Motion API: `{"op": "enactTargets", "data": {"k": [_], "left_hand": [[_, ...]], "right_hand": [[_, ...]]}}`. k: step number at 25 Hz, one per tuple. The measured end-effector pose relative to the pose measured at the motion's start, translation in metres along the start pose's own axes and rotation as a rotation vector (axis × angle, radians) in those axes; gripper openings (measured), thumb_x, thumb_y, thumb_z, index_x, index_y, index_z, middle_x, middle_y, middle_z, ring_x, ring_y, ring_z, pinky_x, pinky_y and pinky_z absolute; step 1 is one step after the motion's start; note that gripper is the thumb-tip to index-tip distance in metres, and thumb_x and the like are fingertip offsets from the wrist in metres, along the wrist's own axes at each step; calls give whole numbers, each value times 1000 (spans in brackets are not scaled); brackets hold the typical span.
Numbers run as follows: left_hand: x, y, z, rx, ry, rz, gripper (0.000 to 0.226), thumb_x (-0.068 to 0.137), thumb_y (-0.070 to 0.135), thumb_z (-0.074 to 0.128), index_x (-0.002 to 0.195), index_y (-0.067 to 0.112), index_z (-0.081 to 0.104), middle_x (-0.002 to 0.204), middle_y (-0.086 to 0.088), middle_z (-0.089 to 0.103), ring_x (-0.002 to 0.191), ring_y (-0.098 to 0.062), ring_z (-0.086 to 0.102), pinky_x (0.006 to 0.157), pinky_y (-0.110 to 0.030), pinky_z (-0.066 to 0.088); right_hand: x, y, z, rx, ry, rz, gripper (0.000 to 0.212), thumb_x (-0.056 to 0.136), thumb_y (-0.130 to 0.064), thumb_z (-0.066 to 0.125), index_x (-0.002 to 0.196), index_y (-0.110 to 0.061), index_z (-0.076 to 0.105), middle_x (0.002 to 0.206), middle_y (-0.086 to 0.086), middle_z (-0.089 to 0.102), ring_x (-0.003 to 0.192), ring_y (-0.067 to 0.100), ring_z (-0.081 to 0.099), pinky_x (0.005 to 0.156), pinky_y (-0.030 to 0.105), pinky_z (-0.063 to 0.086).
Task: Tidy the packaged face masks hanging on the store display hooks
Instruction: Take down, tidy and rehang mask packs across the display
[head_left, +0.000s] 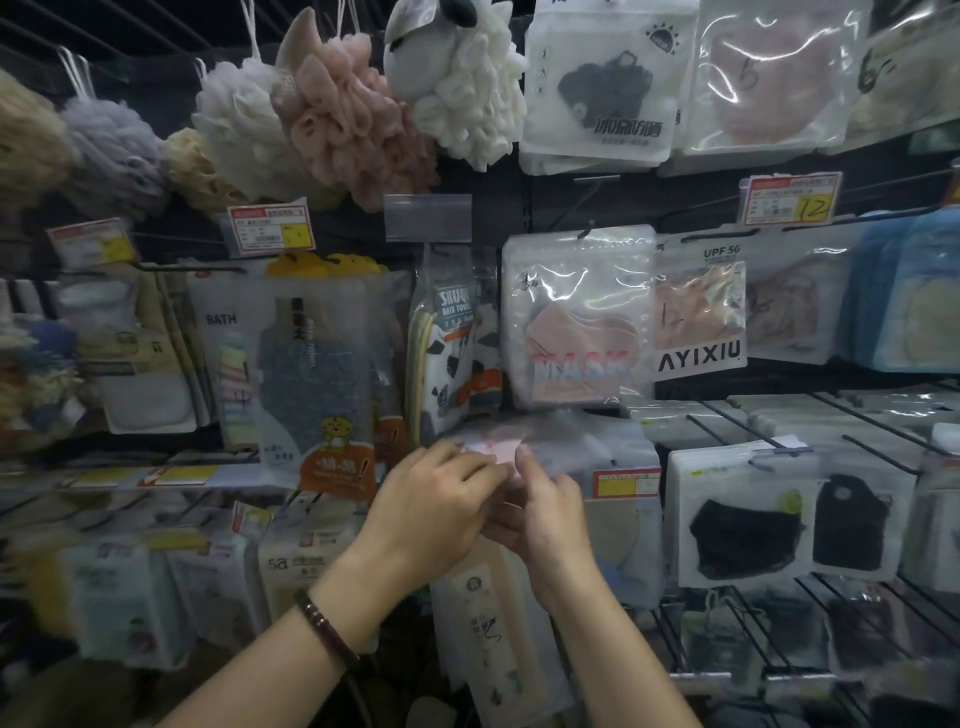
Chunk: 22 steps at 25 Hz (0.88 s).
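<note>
Nearest, the left hand (431, 512), a dark bracelet (324, 626) on its wrist, and the right hand (545, 514) together pinch a blurred clear mask packet (566, 447), held just below the pink MASK packet (576, 322) hanging from its hook (586, 229), with bath sponges (332, 114) far up left.

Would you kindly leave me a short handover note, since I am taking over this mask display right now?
Hands: left hand and right hand both pinch a blurred clear packet with a pink mask, just below the hanging MASK packet.
AYIXIU packet hangs beside it; black mask packets lower right.
Done: those hang facing front.
Left: the held packet is on no visible hook; hang it, probably with the MASK packet.
</note>
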<state>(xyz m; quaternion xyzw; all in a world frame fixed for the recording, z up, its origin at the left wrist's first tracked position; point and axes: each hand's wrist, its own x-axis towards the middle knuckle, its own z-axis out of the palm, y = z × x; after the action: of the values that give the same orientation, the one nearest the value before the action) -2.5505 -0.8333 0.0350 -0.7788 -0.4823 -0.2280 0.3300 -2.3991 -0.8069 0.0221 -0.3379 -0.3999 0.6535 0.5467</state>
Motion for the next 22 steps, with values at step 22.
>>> {"op": "enactTargets", "data": {"k": [22], "left_hand": [[4, 26, -35, -1435, 156, -1180, 17, 108, 14, 62, 124, 14, 63, 101, -10, 82, 78, -20, 81, 62, -31, 64]], "right_hand": [[-46, -19, -57, -40, -68, -48, 33, 97, -26, 76, 111, 3, 76, 107, 24, 80, 87, 40, 78, 73, 43, 65]]}}
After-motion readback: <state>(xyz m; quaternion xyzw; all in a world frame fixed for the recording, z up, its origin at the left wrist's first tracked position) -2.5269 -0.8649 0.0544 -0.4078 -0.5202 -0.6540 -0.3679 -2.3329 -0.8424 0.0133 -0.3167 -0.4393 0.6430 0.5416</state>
